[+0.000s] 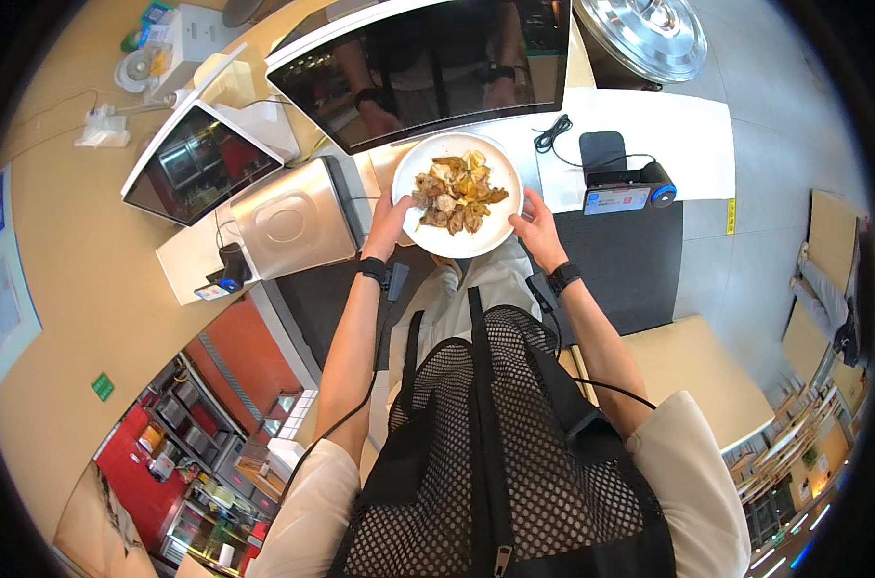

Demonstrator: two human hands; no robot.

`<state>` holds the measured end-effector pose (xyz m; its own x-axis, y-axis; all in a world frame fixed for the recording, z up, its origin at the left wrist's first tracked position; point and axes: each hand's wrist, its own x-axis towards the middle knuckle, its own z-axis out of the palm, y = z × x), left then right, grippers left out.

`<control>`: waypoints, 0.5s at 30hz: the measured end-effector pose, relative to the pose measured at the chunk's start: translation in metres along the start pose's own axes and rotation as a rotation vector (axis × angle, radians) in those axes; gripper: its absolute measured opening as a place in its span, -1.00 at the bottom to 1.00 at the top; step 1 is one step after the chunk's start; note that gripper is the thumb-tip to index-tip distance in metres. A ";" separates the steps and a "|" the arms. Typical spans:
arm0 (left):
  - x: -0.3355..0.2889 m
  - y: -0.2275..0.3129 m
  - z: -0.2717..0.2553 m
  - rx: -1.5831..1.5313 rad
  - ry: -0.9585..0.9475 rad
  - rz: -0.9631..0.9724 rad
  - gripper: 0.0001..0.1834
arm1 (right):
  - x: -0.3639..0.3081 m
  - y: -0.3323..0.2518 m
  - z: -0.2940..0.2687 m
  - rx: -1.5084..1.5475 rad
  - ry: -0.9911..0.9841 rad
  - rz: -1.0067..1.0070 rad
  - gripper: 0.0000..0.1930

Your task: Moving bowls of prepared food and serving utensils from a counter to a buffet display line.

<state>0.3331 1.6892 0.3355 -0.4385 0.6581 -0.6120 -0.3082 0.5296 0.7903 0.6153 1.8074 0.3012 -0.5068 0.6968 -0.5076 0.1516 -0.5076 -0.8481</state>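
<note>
Between my left hand (391, 220) and my right hand (536, 227), both clamped on opposite rims, I am holding the round white plate of browned food (437, 243) above the counter, and any tilt could, I judge, be spilling it.

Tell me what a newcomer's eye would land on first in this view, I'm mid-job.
First the white plate heaped with brown cooked food, at centre, held over the counter edge by the left hand and the right hand on its rim. Just behind it stands a large dark screen mirroring the person, and at top right sits a shiny steel pot lid.
</note>
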 end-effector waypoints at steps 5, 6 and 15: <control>0.006 0.015 -0.003 0.152 -0.093 0.068 -0.46 | -0.023 -0.011 0.009 0.122 0.066 0.055 -0.43; 0.006 0.017 0.002 0.153 -0.158 0.095 -0.45 | -0.034 -0.010 0.006 0.071 0.118 0.058 -0.45; -0.022 0.018 0.015 0.334 -0.662 0.254 -0.46 | -0.190 0.035 0.074 0.272 0.559 -0.143 -0.57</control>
<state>0.3498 1.6924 0.3626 0.1657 0.9073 -0.3865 0.0507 0.3836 0.9221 0.6538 1.6200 0.3790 0.0240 0.8890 -0.4572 -0.1427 -0.4496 -0.8818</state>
